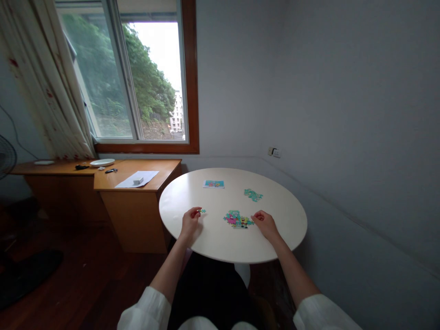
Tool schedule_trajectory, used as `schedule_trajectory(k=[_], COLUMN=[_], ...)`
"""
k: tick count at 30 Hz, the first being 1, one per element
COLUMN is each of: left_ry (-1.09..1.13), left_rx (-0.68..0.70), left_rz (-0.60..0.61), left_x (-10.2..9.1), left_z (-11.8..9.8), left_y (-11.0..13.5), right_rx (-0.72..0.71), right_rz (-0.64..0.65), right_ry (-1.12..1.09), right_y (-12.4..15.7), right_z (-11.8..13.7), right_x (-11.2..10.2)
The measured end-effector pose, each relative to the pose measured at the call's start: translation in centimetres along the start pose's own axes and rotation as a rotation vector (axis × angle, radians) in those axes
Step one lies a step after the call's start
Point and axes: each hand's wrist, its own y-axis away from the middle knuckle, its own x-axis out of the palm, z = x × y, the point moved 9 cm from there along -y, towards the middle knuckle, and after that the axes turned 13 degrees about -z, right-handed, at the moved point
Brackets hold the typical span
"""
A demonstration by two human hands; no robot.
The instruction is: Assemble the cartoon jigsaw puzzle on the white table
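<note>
On a round white table point(220, 243) lies a partly joined colourful jigsaw point(237, 219). My right hand point(265, 223) rests at its right edge, fingers curled against the pieces. My left hand point(190, 220) sits to the left, pinching a small teal puzzle piece point(202, 211) between thumb and fingers. A loose clump of teal pieces point(253, 195) lies farther back on the right. A small printed picture card point(213, 184) lies at the table's far side.
A wooden desk point(137, 201) stands left of the table, carrying a sheet of paper point(136, 179), a white plate point(102, 162) and small dark items. Behind it are a window point(137, 78) and curtain. A grey wall runs close along the right. A fan point(6, 158) shows at far left.
</note>
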Motion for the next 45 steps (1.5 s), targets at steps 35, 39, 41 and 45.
schedule_trajectory(k=[35,39,41,45], left_ry=[-0.537,-0.582,-0.598,-0.637], left_rx=[-0.073,-0.07,-0.057,-0.032], left_rz=[0.283,0.282,0.285,0.301], left_x=[8.7,8.7,8.8,9.2], left_z=[-0.4,-1.0,-1.3,-1.5], left_y=[5.1,5.2,5.3,5.5], right_rx=[-0.004,0.004,0.003,-0.002], right_rz=[-0.009,-0.003,-0.002,0.001], right_ry=[-0.03,-0.023,-0.018,-0.02], right_y=[-0.2,-0.2,-0.2,-0.1], right_z=[-0.5,-0.4,-0.3,-0.2], right_x=[0.2,0.2,0.2,0.2])
